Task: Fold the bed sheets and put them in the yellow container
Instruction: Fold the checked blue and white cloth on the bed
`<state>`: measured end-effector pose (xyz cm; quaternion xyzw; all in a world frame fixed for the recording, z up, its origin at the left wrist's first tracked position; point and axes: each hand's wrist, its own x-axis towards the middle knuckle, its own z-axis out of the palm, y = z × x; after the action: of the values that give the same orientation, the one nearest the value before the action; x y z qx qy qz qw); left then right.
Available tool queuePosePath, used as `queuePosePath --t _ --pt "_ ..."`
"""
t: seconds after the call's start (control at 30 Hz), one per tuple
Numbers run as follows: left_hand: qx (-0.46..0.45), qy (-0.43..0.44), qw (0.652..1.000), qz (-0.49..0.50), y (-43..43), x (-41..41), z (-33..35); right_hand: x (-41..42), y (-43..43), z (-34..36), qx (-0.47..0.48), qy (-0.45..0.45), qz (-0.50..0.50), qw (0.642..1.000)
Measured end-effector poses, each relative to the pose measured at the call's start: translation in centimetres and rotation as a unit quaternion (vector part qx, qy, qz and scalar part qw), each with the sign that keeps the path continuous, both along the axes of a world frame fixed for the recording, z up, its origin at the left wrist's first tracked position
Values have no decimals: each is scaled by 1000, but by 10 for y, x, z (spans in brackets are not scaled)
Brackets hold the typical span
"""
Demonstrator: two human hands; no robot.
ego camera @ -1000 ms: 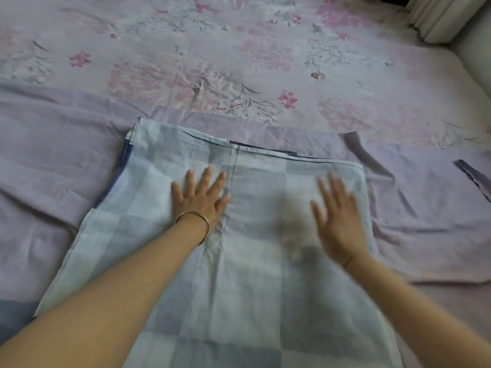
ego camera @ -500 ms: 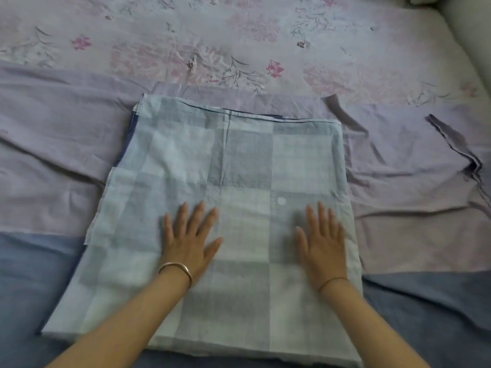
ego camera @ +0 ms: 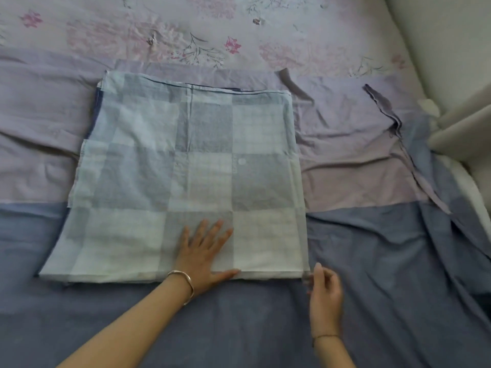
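Bed point(ego camera: 265, 27): floral pink cover shows along the far side.
Large sheet point(ego camera: 358, 155): lilac far half, blue near half, spread wrinkled across the bed. One edge is rucked into a ridge at right.
Checked sheet point(ego camera: 186, 155): pale blue and white, folded to a rough square, lying flat on the large sheet left of centre. Its near edge sits on the blue half.
Left hand point(ego camera: 204, 256): palm down on the checked sheet's near edge, grip wide, fingers spread and straight, thumb along the hem.
Right hand point(ego camera: 325, 290): at the checked sheet's near right corner, fingers curled, tips touching the corner. Blurred, so I cannot tell if the grip holds cloth.
Bangle point(ego camera: 183, 284): on the left wrist.
White dot point(ego camera: 241, 161): on the checked sheet, right of centre.
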<state>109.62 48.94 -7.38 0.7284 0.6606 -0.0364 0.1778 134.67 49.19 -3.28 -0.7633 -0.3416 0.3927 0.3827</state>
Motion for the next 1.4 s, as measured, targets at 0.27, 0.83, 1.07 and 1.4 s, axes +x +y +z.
queuePosePath --t 0.27,0.83,1.07,1.4 --pt "-6 21 1000 -8 1 44 11 -18 -40 -19 -57 -38 275 959" --pt "33 30 997 -66 8 56 26 20 -6 -14 -66 -493 348 794" --pt "-32 63 997 -45 -9 50 8 34 -36 -7 173 -424 325 828" --pt "-2 46 994 100 -11 9 -11 -4 46 -66 53 -455 436 775"
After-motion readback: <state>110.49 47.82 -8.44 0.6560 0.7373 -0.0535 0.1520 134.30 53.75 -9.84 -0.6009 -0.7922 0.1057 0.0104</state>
